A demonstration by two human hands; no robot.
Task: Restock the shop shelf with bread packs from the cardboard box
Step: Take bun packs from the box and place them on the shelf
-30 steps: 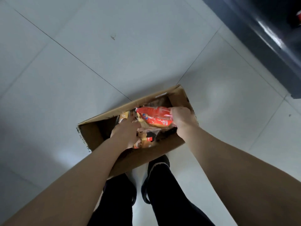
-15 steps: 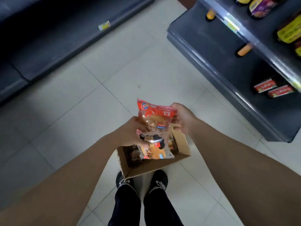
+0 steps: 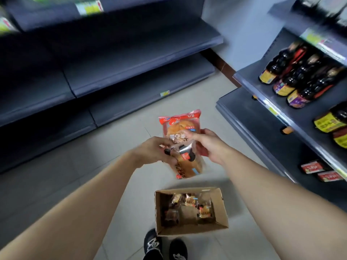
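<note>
Both hands have risen clear of the cardboard box (image 3: 191, 230), which now sits on the floor below them with more packs inside. Left hand (image 3: 154, 152) grips a clear bread pack (image 3: 187, 166); right hand (image 3: 208, 145) clasps the red bread pack (image 3: 180, 124), which stands just above it. Dark shelves (image 3: 112, 59) lie beyond the hands; bottles (image 3: 293, 76) stand right of the right hand.

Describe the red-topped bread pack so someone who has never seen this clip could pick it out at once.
Start at the open brown cardboard box on the pale tiled floor, then look straight above it to the two bare hands. The red-topped plastic bread pack is the upper of the two held packs, gripped by the right hand. Unlike the clear, black-and-orange printed pack below it in the left hand, it has a red band across its top.
</note>
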